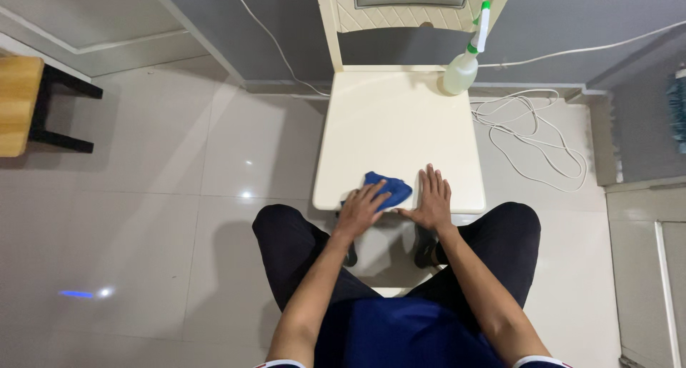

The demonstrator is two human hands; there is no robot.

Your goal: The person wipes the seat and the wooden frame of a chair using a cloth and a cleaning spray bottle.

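Observation:
A cream-coloured chair point(389, 118) stands in front of me, its seat facing me. A crumpled blue cloth point(391, 188) lies near the seat's front edge. My left hand point(363, 209) presses down on the cloth's left side, fingers spread over it. My right hand point(431, 200) lies flat and open on the seat just right of the cloth, holding nothing. A spray bottle point(464, 62) with clear liquid and a green and white nozzle stands at the seat's far right corner.
A white cable point(532, 136) lies in loops on the tiled floor right of the chair. A wooden stool point(18, 103) with black legs is at the far left. My knees flank the chair's front edge.

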